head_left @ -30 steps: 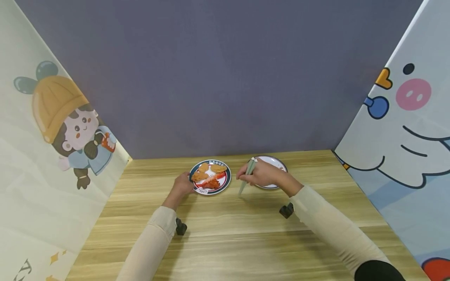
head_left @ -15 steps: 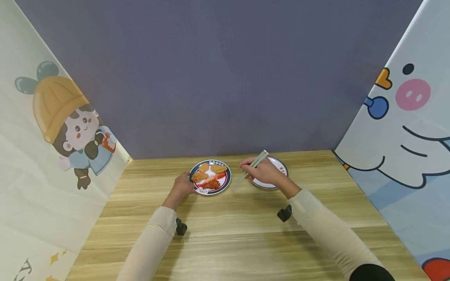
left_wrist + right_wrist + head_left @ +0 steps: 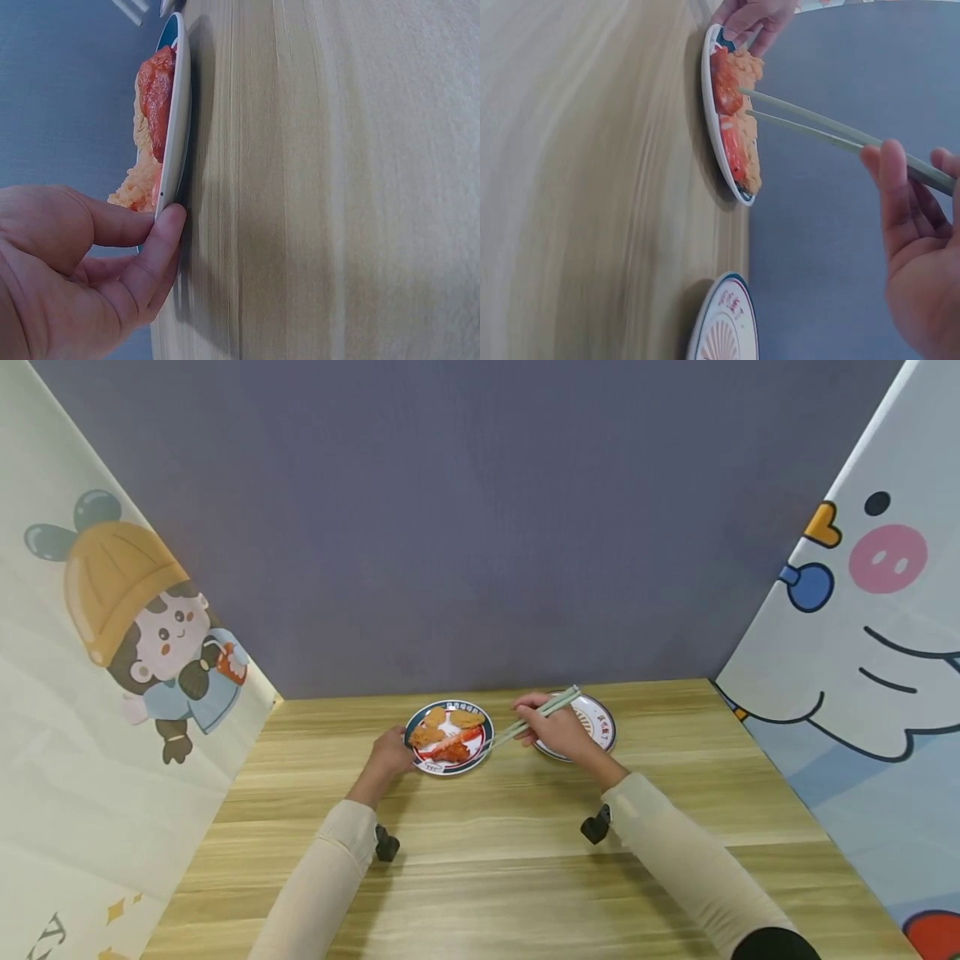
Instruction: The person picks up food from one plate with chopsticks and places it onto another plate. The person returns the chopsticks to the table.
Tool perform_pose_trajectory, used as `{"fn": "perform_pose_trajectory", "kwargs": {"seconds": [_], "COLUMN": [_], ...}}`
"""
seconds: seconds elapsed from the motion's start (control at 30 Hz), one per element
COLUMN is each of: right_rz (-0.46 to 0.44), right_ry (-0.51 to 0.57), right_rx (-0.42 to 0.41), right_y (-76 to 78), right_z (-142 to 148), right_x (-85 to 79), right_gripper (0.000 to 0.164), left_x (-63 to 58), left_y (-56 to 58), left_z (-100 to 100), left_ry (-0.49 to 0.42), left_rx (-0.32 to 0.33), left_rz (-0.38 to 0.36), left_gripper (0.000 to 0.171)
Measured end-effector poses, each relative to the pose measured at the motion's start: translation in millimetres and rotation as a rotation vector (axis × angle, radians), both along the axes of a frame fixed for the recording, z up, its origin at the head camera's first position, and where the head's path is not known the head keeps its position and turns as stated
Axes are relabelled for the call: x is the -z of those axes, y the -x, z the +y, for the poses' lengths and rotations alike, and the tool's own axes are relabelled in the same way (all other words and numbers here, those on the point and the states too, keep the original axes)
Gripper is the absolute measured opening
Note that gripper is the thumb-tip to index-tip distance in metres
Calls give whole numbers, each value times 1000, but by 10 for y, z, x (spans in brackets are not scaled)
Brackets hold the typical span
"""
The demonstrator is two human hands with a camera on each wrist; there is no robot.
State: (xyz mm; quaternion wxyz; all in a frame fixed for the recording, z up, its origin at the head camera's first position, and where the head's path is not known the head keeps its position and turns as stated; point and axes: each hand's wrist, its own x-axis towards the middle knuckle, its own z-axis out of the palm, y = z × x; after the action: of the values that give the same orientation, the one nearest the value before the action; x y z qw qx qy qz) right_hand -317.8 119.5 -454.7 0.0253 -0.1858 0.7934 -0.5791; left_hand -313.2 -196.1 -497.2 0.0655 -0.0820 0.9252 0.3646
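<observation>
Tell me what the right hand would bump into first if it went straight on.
Probably the dark red piece on the food plate, with the chopsticks in the right hand leading; whether their tips touch it is unclear.

A "y" (image 3: 56, 931) marks the left wall (image 3: 82, 818); lettering on the food plate (image 3: 487, 724) and right plate (image 3: 602, 720) is illegible.
</observation>
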Motion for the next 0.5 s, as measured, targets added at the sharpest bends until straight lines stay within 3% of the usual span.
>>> {"fn": "perform_pose_trajectory", "kwargs": {"seconds": [0.5], "right_rz": [-22], "right_ry": [155], "right_rx": [79], "right_y": [-4], "right_z": [-200], "right_x": [171], "right_gripper": [26], "left_x": [16], "left_y": [3], "left_z": [-17], "left_ry": [-12], "left_rx": [0], "left_rz": [1], "left_gripper": [72]}}
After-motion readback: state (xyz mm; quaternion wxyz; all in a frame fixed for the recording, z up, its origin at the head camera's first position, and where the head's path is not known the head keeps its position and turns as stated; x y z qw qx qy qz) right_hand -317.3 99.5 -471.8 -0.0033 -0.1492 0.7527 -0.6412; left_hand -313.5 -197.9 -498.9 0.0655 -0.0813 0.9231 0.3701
